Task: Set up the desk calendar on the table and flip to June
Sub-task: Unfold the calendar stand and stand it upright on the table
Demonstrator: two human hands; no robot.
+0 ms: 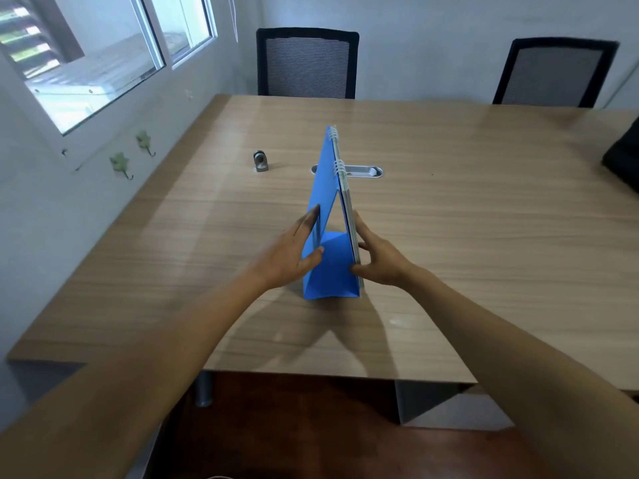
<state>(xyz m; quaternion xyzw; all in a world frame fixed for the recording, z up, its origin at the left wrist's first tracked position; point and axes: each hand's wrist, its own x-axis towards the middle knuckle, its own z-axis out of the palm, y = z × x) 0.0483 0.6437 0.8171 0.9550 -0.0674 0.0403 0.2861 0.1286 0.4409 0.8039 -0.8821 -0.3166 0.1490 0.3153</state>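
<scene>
A blue desk calendar [333, 267] stands upright as a tent on the wooden table [466, 236], seen end-on, with its white spiral binding at the top pointing away from me. My left hand [294, 252] presses flat against the blue left panel, thumb on the base flap. My right hand [378, 257] holds the right panel where the stack of pages hangs, fingers along its edge and thumb at the base. The printed pages face right and cannot be read.
A small grey metal object [260, 161] sits left of a silver cable grommet [363, 171] behind the calendar. Two black mesh chairs [307, 63] [555, 72] stand at the far side. A dark item [622, 155] lies at the right edge. Windows line the left wall.
</scene>
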